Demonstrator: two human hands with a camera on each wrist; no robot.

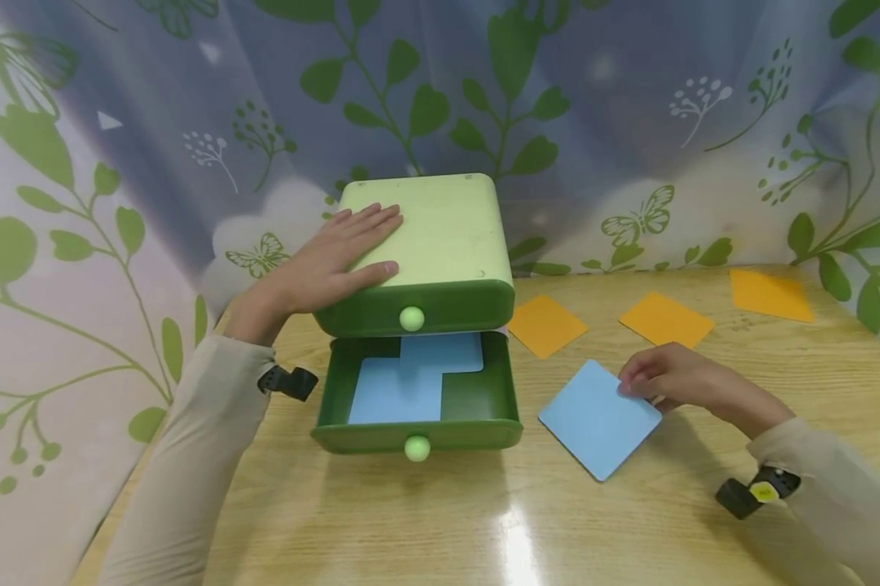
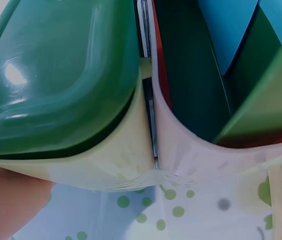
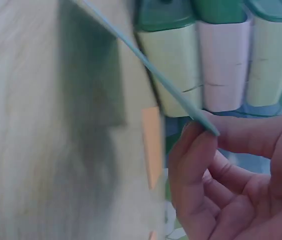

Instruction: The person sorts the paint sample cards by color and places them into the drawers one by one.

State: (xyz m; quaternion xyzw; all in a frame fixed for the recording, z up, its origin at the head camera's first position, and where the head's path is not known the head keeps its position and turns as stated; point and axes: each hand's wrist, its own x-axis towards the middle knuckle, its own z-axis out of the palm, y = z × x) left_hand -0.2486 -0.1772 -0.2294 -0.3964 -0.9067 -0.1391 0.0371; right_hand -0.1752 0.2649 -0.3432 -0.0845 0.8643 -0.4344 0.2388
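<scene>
My left hand (image 1: 337,256) rests with straight fingers on the pale green top of a small drawer cabinet (image 1: 440,220). Below the shut upper drawer, a green drawer (image 1: 479,399) with a round light green knob is pulled out. Inside it lie two blue square cards (image 1: 399,391), one overlapping the other. To the right of the cabinet, my right hand (image 1: 677,376) pinches a corner of another blue square card (image 1: 599,419). In the right wrist view that card (image 3: 155,75) is seen edge-on between thumb and fingers, held above the table.
Three orange square cards (image 1: 547,325) lie in a row on the wooden table (image 1: 381,521), behind the right hand and beside the cabinet. A curtain (image 1: 601,138) with leaf and butterfly prints hangs at the back and left.
</scene>
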